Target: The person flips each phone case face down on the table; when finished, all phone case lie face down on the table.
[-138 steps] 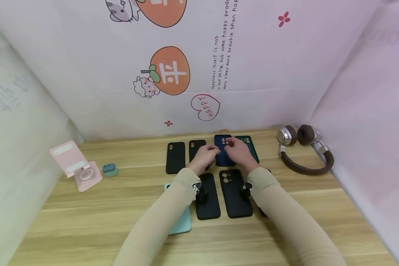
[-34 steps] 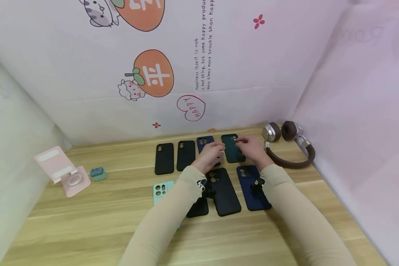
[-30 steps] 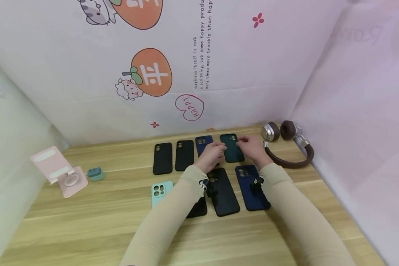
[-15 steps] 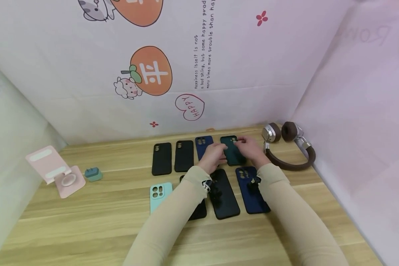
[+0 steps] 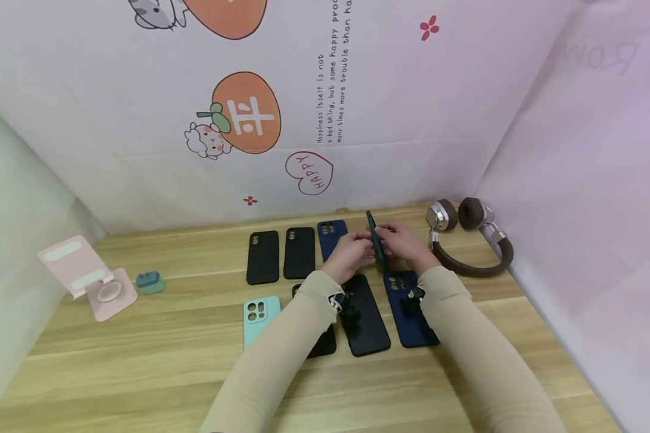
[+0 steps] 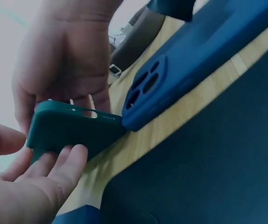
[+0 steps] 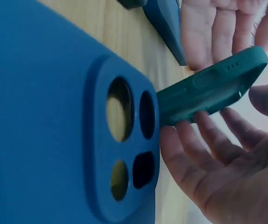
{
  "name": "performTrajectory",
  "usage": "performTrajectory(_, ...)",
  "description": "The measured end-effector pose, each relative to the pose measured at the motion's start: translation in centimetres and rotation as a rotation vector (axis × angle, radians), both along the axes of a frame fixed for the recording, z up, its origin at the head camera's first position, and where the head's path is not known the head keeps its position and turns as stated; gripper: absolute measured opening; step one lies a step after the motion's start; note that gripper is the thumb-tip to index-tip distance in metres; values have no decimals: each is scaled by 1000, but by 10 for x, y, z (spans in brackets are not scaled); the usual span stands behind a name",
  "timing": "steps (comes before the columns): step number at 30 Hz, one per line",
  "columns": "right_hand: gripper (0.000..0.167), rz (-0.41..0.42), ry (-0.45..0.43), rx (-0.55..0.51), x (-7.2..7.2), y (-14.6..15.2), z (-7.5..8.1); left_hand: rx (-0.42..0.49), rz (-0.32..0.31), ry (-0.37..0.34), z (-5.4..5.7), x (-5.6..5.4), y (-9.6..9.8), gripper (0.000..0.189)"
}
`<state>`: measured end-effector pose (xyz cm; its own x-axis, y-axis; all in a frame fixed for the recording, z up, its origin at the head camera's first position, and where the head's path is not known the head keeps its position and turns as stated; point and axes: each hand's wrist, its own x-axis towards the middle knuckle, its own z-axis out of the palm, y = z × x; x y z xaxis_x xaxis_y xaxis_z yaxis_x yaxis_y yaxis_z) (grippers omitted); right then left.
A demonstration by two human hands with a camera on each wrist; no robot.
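Observation:
A green phone case (image 5: 376, 243) stands tilted up on its edge at the back of the table, between both hands. My left hand (image 5: 351, 257) holds it from the left; in the left wrist view its fingers (image 6: 71, 163) lie against the case's back. From the other side my right hand (image 5: 405, 243) holds the case, with its fingers (image 7: 204, 140) along the hollow side's rim in the right wrist view. Just in front lies a dark blue phone case (image 5: 411, 316). A second blue case (image 5: 331, 234) lies left of the hands, partly covered by the left one.
Two black phone cases (image 5: 262, 258) lie at the back left. Nearer are a black case (image 5: 365, 322), another under the left sleeve, and a turquoise case (image 5: 257, 319). Brown headphones (image 5: 479, 264) rest at right. A pink stand (image 5: 94, 279) and a small teal block (image 5: 150, 281) are left.
Both hands have moved from the blue case at the back to the green one. The green case, flat half a second ago, is now tipped up on edge.

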<state>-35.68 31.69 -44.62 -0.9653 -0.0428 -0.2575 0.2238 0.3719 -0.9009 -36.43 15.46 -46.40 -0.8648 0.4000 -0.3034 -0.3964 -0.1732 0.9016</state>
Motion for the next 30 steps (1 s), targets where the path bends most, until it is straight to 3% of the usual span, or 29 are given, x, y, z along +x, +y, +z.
performTrajectory(4, 51, -9, 12, -44, -1, -1, 0, 2, -28, 33, -4, -1, 0, 32)
performTrajectory(10, 42, 4, 57, -18, -3, -2, 1, -13, -44, 81, -3, 0, -3, 34)
performTrajectory(20, 34, 19, 83, -97, 2, -2, 17, -101, 29, 121, -3, 0, -6, 28)
performTrajectory(30, 39, -24, 109, -186, 2, 6, 17, 37, -21, 69, -6, -1, -11, 29)
